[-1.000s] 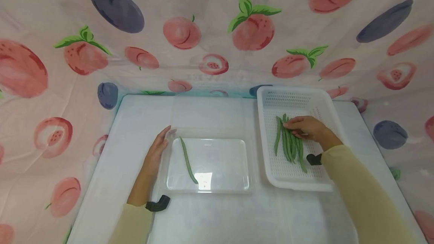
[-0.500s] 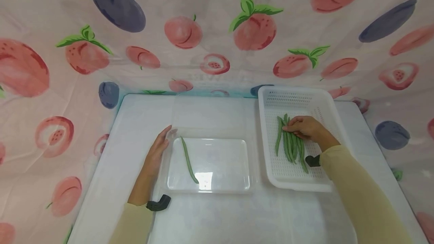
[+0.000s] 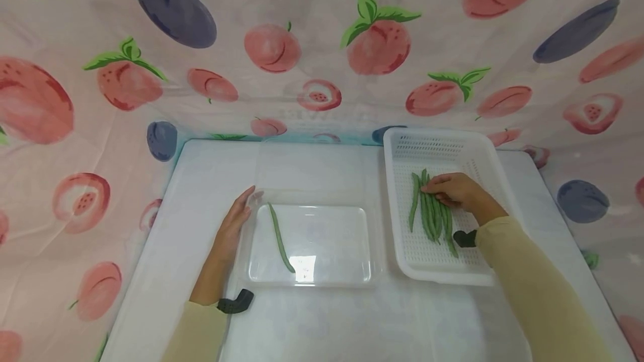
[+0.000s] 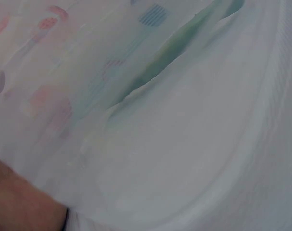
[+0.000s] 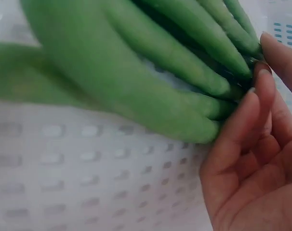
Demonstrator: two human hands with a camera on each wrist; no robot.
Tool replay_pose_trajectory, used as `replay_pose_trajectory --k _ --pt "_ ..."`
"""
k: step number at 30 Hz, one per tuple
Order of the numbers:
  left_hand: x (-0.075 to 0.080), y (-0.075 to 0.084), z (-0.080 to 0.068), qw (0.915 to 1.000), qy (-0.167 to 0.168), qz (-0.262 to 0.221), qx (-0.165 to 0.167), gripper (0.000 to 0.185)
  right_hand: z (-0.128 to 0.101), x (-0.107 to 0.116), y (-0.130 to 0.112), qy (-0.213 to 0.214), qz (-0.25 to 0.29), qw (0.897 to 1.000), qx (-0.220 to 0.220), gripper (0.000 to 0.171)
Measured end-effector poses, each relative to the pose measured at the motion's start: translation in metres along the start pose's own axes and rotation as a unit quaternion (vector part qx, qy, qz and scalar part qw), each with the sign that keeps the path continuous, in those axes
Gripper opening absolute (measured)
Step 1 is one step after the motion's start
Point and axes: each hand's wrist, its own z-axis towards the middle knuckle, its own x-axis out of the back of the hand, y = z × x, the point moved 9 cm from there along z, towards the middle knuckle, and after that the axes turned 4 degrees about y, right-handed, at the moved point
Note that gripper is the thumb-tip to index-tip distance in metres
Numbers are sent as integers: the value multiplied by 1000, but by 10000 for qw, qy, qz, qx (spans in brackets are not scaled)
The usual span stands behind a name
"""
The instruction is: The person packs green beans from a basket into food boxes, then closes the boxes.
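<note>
My left hand (image 3: 236, 214) lies flat on the table with straight fingers against the left rim of a clear plastic tray (image 3: 369, 239). One green bean (image 3: 279, 236) lies in that tray. In the left wrist view only the blurred tray wall (image 4: 184, 144) and a bit of the left hand (image 4: 16, 202) show. My right hand (image 3: 443, 187) rests on several green beans (image 3: 432, 217) in a white perforated basket (image 3: 397, 183). In the right wrist view the right hand's (image 5: 264, 82) thumb and forefinger close on the beans' (image 5: 136, 72) tips.
The white table (image 3: 322, 317) is walled in by a fruit-print cloth (image 3: 322, 60) at the back and both sides. A clear lid or sheet (image 3: 312, 169) lies behind the tray. The basket stands at the table's right.
Almost nothing has moved. The right hand's fingers have shifted slightly over the bean tips. The left hand stays still.
</note>
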Motion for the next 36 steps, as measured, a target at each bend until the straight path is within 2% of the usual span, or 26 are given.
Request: replay_pose_trajectory --k 5,9,17,22,27,36 --pt "0 0 0 9999 44 81 79 52 -4 0 -3 -221 149 9996 -122 28" --pt "0 0 0 9999 76 98 93 53 -11 -3 -12 -442 227 9988 -40 27" --pt "0 1 0 10000 45 33 5 54 -23 -8 -23 -758 344 9965 115 37" --pt "0 5 0 9999 34 -21 -126 51 -26 -10 -26 -915 637 9937 131 32" --pt "0 4 0 9999 13 -9 -122 52 -29 -14 -29 -1030 866 9906 243 26" --pt "1 2 0 10000 13 40 -70 51 -37 -19 -35 -1001 668 9920 380 53"
